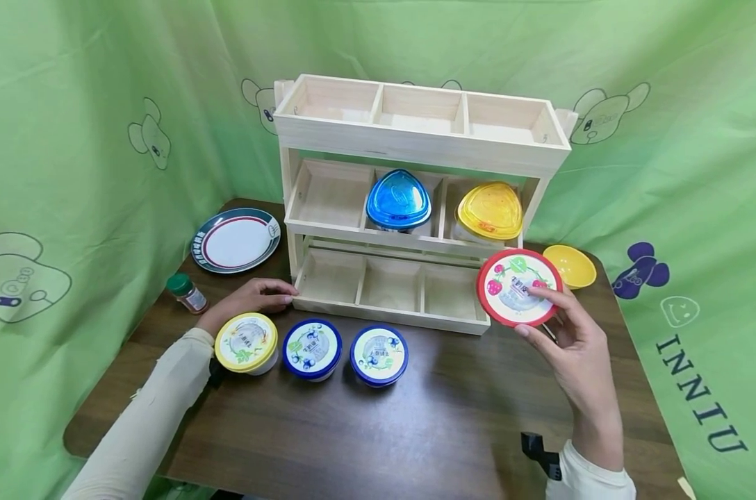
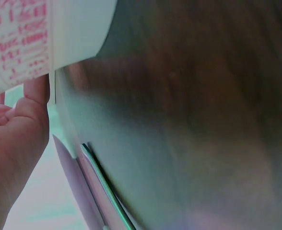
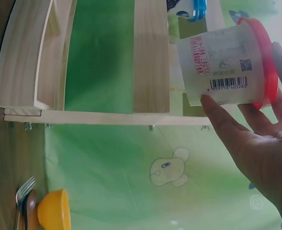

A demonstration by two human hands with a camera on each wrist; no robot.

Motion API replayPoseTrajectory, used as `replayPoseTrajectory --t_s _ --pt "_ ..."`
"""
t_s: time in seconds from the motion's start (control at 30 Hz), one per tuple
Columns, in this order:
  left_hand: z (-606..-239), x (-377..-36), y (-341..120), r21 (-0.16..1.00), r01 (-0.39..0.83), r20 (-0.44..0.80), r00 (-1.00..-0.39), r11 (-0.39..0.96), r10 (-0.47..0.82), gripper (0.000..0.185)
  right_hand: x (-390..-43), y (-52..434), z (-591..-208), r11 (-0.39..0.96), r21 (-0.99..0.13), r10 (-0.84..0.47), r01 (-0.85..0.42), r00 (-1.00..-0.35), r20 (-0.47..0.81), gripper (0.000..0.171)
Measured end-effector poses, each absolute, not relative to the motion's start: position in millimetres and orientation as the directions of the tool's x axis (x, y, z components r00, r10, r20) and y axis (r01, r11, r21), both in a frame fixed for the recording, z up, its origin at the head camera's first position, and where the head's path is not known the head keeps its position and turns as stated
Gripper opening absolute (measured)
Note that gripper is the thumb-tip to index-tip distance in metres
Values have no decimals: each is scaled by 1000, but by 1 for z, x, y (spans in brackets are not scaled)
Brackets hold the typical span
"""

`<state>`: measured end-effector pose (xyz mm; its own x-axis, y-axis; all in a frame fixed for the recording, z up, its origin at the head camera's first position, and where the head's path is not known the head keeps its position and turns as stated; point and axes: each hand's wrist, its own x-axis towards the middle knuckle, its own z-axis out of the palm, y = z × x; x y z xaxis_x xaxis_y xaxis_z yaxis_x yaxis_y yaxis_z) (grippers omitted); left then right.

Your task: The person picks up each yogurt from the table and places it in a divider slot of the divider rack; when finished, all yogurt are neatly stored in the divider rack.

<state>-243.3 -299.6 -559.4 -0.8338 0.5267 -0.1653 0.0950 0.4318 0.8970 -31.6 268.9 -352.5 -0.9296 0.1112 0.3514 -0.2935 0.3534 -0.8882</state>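
Note:
My right hand (image 1: 549, 321) holds a red-lidded white cup (image 1: 518, 288) in the air by the right end of the wooden three-tier rack (image 1: 415, 135), at bottom-tier height. In the right wrist view the fingers (image 3: 217, 115) curl round the cup (image 3: 227, 64), its barcode showing. My left hand (image 1: 262, 295) rests on the table with its fingertips against the rack's lower left corner and holds nothing. Just in front of it stands a yellow-lidded cup (image 1: 247, 342). The left wrist view shows only the palm (image 2: 11, 139), a cup's printed side (image 2: 21, 43) and blurred table.
Two blue-lidded cups (image 1: 312, 347) (image 1: 379, 354) stand in a row with the yellow one. The middle tier holds a blue-lidded tub (image 1: 398, 200) and a yellow-lidded tub (image 1: 489, 210). A plate (image 1: 235, 239) and spice jar (image 1: 187, 293) sit left, a yellow bowl (image 1: 570, 265) right.

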Motion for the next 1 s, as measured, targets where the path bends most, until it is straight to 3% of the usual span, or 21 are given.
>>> replayPoseTrajectory --t_s 0.47,0.83,1.0 --pt "-558 -242 -298 903 88 -167 -830 420 532 36 -45 247 -340 391 -852 11 -347 -924 382 63" --pt "-554 -241 -294 902 62 -191 -830 427 525 67 -53 229 -333 354 -829 -100 -432 -899 426 65" --pt "-557 -240 -296 913 53 -186 -830 406 526 48 -59 221 -334 341 -829 -149 -443 -896 418 63"
